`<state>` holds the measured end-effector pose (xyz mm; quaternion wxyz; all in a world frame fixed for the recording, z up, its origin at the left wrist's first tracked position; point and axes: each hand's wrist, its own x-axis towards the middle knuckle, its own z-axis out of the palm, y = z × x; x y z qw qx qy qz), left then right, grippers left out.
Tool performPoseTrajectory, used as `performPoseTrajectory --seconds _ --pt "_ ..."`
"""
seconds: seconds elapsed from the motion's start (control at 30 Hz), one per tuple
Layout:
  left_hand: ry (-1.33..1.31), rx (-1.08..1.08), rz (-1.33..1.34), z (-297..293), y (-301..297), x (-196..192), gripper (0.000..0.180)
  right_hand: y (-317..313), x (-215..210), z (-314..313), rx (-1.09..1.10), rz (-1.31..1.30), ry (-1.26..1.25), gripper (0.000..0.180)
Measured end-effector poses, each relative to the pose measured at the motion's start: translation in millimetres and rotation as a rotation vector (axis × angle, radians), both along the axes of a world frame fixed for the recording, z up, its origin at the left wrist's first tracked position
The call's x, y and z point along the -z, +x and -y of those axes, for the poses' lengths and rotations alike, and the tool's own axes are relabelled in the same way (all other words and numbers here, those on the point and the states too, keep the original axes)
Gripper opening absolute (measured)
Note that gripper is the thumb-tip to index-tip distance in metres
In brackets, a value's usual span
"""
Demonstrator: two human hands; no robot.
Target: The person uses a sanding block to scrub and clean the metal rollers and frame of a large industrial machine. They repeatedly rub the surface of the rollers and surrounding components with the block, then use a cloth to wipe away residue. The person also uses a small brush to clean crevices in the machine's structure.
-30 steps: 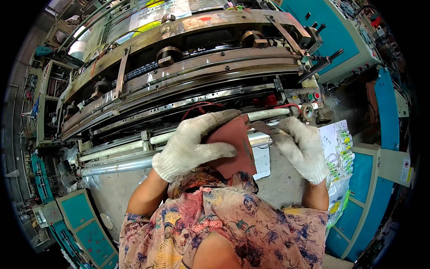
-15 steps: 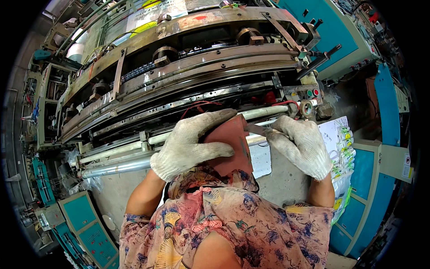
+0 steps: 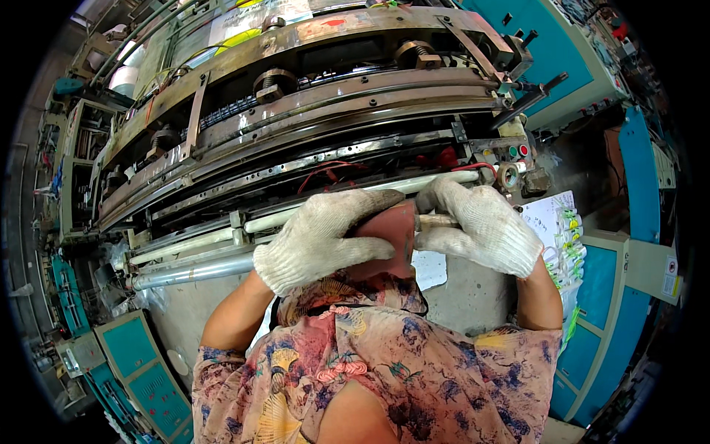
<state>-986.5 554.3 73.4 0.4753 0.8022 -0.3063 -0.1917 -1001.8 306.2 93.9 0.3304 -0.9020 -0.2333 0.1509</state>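
A flat reddish-brown sheet of stiff material (image 3: 390,238) is being held between both gloved hands, close to the person's chest. The left hand (image 3: 319,238), in a white knitted cotton glove, is lying across the sheet's left side with its fingers (image 3: 370,203) stretched flat over the top edge, pressing rather than curling. The right hand (image 3: 482,226), gloved alike, is closing its fingers around a slim pale rod-like piece (image 3: 436,220) at the sheet's right edge; what that piece is cannot be told. Just beyond the fingertips a long white roller (image 3: 333,206) is running across a large worn metal machine (image 3: 310,96). To the right of the right hand's knuckles, a stack of printed white plastic bags (image 3: 563,229) is resting on a teal cabinet (image 3: 603,296).
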Motion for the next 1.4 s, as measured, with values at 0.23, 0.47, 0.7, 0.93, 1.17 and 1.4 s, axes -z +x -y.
performPoseTrajectory --seconds 0.23,0.47,0.7,0.93,1.17,1.4 --pt "0.043 0.005 -0.049 -6 -1 1 0.038 -1 6 -13 0.061 -0.026 0.163 0.045" --pt "0.117 -0.054 -0.083 -8 -3 -6 0.028 0 18 -28 0.016 -0.069 0.190 0.026" --pt "-0.230 -0.307 -0.286 -57 -11 4 0.062 10 22 -45 0.080 -0.190 0.183 0.027" --pt "-0.888 -0.413 -0.792 -84 -40 37 0.064 28 26 -94 0.111 -0.266 0.228 0.030" --pt "-0.902 -0.940 -0.683 -139 -39 35 0.028 36 38 -188 0.143 -0.604 0.521 0.035" --pt "-0.923 -1.004 -0.731 -194 -28 49 0.031 46 41 -242 0.316 -1.044 0.719 0.026"
